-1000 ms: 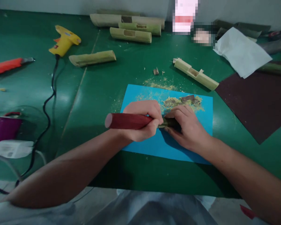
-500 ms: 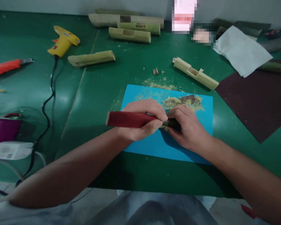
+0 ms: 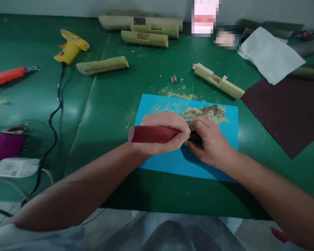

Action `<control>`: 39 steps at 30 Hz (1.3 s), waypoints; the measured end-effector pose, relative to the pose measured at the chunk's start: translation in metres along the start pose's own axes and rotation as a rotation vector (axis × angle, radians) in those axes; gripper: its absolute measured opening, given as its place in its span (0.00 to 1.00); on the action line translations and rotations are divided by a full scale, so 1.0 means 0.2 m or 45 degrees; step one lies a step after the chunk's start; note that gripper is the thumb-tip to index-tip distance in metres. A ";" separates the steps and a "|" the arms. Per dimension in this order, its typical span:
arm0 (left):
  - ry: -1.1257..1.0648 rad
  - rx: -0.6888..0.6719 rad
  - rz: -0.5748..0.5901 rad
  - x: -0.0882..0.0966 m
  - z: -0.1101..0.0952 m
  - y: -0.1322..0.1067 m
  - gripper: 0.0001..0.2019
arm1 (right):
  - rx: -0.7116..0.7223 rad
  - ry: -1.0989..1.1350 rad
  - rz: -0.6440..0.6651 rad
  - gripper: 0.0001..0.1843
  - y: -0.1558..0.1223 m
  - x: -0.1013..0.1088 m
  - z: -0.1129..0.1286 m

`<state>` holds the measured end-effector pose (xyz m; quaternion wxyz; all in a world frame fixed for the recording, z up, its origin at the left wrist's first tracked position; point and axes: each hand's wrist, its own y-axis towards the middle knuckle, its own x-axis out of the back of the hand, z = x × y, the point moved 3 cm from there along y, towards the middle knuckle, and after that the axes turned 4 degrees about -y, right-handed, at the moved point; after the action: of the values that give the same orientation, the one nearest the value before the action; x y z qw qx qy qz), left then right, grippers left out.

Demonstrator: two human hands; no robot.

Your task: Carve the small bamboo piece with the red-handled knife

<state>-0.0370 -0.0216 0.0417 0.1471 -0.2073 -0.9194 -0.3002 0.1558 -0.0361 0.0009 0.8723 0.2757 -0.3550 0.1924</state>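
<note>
My left hand (image 3: 170,119) is closed around a tool with a thick red handle (image 3: 154,134), whose pale butt end points left. The working end of this tool is hidden by my fingers. My right hand (image 3: 213,143) is closed on a dark, narrow piece (image 3: 195,137), perhaps bamboo, mostly covered by the fingers. Both hands meet over a blue sheet (image 3: 159,166), almost touching. Just beyond them on the sheet lie yellowish shavings (image 3: 192,114) and a few brown chips (image 3: 210,108).
A notched bamboo tube (image 3: 231,89) lies beyond the sheet, beside a dark brown sheet (image 3: 288,118) and white paper (image 3: 270,55). More bamboo tubes (image 3: 151,39) are at the back. Left are a yellow glue gun (image 3: 72,47) with a black cord, an orange-handled tool (image 3: 7,77) and a purple box (image 3: 6,150).
My left hand and the red handle have slid right toward my right hand, covering the short stretch that showed between them. My right hand has hardly moved.
</note>
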 end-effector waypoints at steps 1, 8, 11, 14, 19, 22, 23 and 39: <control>-0.009 0.003 0.022 0.00 0.00 0.00 0.04 | 0.000 0.001 -0.002 0.06 0.00 0.00 0.00; -0.080 -0.064 -0.075 -0.01 0.01 0.00 0.09 | -0.004 0.001 0.045 0.05 0.00 0.01 0.00; -0.067 -0.095 -0.165 -0.01 0.02 -0.02 0.11 | -0.014 0.000 0.060 0.07 -0.01 0.01 0.00; -0.063 -0.134 -0.287 -0.01 0.04 -0.04 0.13 | -0.014 -0.003 0.067 0.06 -0.01 0.01 -0.01; -0.142 -0.125 -0.390 -0.01 0.08 -0.06 0.12 | -0.034 -0.002 0.058 0.07 0.00 0.00 -0.01; -0.152 -0.092 -0.306 -0.01 0.07 -0.03 0.09 | -0.013 -0.002 0.034 0.06 0.00 0.00 -0.01; -0.148 -0.092 -0.237 -0.01 0.06 -0.02 0.09 | -0.010 -0.005 0.029 0.06 0.00 0.00 -0.01; -0.085 -0.050 -0.013 0.00 0.03 -0.01 0.06 | -0.037 -0.001 0.017 0.07 0.00 -0.01 0.00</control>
<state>-0.0383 -0.0203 0.0361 0.1106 -0.2154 -0.9188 -0.3118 0.1551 -0.0365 0.0001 0.8748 0.2608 -0.3598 0.1929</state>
